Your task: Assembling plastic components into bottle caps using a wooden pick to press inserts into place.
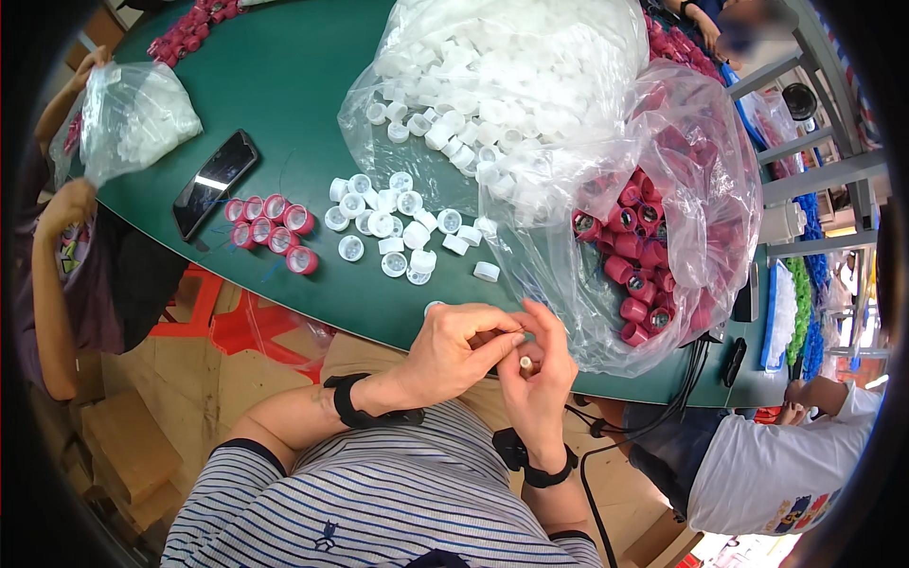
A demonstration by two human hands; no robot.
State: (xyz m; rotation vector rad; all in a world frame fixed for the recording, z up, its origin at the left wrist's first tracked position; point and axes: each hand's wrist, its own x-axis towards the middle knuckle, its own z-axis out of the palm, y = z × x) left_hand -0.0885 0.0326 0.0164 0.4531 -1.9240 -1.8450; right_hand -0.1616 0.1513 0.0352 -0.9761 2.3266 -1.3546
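At the table's near edge my two hands come together. My left hand (pixel 459 348) is closed in a pinch, its fingertips meeting those of my right hand; whatever is between them is too small to make out. My right hand (pixel 542 374) is curled around a thin rod with a pale, brass-coloured end (pixel 526 363), most of it hidden by the fingers. Just beyond lie loose white plastic caps (pixel 381 224), with a lone cap (pixel 486 272) nearest my hands. Left of them stand several dark-red caps (pixel 282 240) with thin blue strands.
A large clear bag of white caps (pixel 511 76) fills the table's far middle. Right of it lies an open bag of dark-red caps (pixel 653 246). A black phone (pixel 216 185) rests on the green table (pixel 294 85). At left, another person's hands hold a clear bag (pixel 142 114).
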